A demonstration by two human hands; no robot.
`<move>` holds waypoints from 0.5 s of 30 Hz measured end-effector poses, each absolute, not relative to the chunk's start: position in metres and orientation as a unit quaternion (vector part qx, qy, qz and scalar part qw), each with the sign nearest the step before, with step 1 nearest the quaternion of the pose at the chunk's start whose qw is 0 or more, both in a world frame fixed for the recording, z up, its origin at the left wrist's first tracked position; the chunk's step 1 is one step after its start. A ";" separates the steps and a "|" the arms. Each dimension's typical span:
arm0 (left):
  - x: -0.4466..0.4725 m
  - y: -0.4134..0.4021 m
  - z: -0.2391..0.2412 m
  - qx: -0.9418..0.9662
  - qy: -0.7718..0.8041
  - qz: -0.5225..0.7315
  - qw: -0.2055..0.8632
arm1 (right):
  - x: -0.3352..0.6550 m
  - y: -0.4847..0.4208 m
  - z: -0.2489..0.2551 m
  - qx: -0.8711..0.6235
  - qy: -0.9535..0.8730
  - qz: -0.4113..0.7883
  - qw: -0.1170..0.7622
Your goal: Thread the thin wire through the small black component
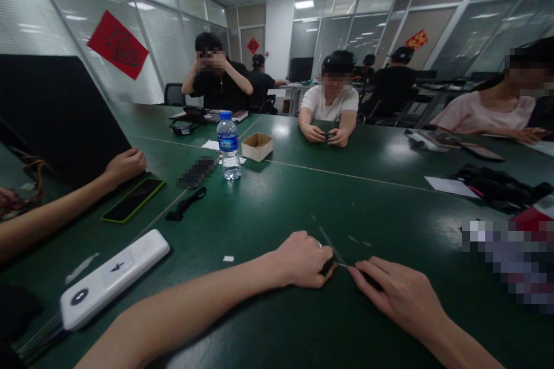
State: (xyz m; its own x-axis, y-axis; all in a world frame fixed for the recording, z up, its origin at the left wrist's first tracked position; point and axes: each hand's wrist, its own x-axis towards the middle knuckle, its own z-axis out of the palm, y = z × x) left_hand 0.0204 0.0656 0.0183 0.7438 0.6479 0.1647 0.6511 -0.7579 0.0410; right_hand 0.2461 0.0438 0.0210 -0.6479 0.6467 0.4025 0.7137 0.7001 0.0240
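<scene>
Low over the green table (259, 219), my left hand (305, 259) is closed, its thumb and forefinger pinched together. A thin, see-through strip (330, 243) stands out beyond its fingers, slanting up and left. A narrow pale piece bridges the small gap from my left fingertips to those of my right hand (396, 288). The right thumb and forefinger pinch its other end, with the remaining fingers bent loosely above. What the strip is made of I cannot make out. A few faint see-through scraps (359, 240) lie on the table just beyond.
A white power bank (115, 277) with a cable lies left of my forearm, near a green-edged phone (134, 200) and a black strap (186, 204). Farther off stand a water bottle (229, 147) and a small open box (257, 148). Another person's hand (125, 165) rests beside a black panel (56, 115).
</scene>
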 end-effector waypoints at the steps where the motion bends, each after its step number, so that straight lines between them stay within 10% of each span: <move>1: 0.020 0.066 0.018 -0.933 -0.349 -0.084 0.009 | 0.246 0.044 0.020 -0.378 -0.903 -0.088 0.184; 15: 0.022 0.064 0.020 -0.932 -0.352 -0.082 0.022 | 0.245 0.044 0.018 -0.396 -0.897 -0.082 0.179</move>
